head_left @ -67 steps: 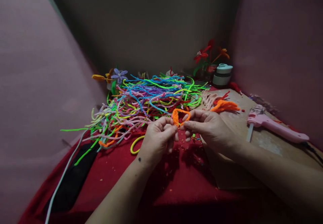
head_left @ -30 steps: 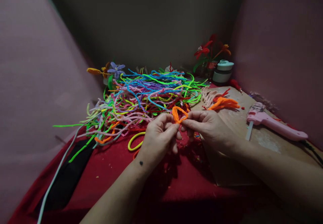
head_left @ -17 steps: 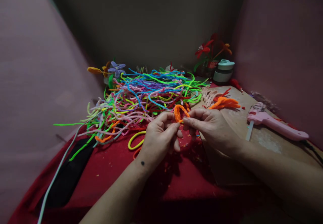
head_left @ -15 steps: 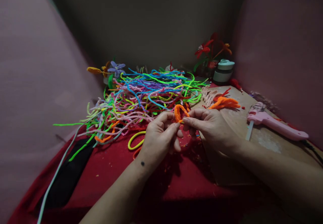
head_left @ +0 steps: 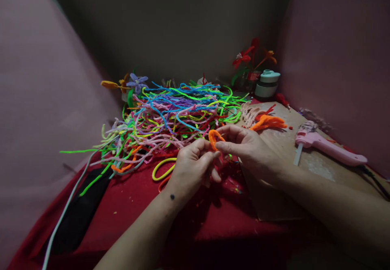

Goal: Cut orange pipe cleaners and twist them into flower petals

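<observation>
Between my two hands is an orange pipe cleaner [head_left: 213, 137] bent into a loop that stands upward. My left hand [head_left: 195, 162] pinches its lower end between thumb and fingers. My right hand [head_left: 243, 144] grips the loop's right side, with the thumb lying across it. The fingertips of both hands nearly meet, and they hide the lower part of the loop. Just behind lies a big tangled heap of pipe cleaners [head_left: 183, 107] in blue, green, pink, purple and yellow. A yellow pipe cleaner [head_left: 157, 176] curves out beside my left wrist.
On the right, a pink glue gun [head_left: 332, 147] rests on a brown board [head_left: 317, 168], near a bundle of orange pieces [head_left: 268, 122]. A lidded jar [head_left: 267, 85] and red flowers [head_left: 243, 57] stand behind. A white cord [head_left: 65, 213] crosses a black strip [head_left: 79, 217] on the red cloth [head_left: 122, 217].
The orange loop has become narrower and more closed, with my right fingers now further over it. The whole view has shifted slightly.
</observation>
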The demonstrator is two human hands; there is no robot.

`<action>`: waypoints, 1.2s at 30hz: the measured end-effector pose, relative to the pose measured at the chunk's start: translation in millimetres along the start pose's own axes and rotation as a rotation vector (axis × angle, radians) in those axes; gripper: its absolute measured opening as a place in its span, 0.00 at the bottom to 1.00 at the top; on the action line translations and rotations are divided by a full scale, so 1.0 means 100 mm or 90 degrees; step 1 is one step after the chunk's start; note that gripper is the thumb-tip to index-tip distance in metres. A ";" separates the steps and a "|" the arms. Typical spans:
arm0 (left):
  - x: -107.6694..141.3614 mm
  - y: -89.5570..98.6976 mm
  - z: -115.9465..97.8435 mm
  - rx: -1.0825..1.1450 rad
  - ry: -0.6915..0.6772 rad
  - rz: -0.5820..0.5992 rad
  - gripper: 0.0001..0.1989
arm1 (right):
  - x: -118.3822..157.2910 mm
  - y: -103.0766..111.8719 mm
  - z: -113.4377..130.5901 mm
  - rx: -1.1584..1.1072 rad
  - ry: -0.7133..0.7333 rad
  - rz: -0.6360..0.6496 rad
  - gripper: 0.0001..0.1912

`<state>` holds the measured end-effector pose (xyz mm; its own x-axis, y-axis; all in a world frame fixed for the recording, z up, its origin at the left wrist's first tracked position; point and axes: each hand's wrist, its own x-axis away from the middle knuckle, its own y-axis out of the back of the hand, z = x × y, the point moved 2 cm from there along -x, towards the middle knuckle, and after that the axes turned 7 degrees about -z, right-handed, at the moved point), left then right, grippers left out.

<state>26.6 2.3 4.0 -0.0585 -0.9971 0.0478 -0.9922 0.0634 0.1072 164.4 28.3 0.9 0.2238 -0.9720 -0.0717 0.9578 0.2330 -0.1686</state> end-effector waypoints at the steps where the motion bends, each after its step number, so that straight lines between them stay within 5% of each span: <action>1: 0.00 0.00 0.00 -0.007 0.005 0.005 0.06 | 0.00 0.00 0.00 -0.020 -0.016 0.015 0.11; 5: 0.01 0.01 -0.01 0.001 0.023 0.056 0.06 | -0.01 -0.01 -0.04 -0.071 -0.109 0.078 0.12; 10: -0.02 0.04 0.00 0.111 0.047 0.125 0.08 | -0.01 -0.02 -0.03 -0.112 -0.099 0.084 0.12; 18: -0.07 0.03 0.05 0.233 0.191 0.121 0.04 | -0.02 -0.05 -0.10 -0.121 -0.086 0.130 0.08; 29: -0.06 -0.02 0.07 0.217 0.239 0.108 0.09 | -0.06 -0.04 -0.24 -0.164 -0.084 0.175 0.09; 36: -0.06 -0.01 0.13 0.095 0.200 0.136 0.20 | -0.06 -0.01 -0.25 -0.071 -0.026 0.089 0.09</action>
<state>26.1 7.9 -9.0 -0.2513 -0.9000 0.3563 -0.9679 0.2376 -0.0823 157.1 34.9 -23.1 0.3629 -0.9298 -0.0621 0.8914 0.3658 -0.2676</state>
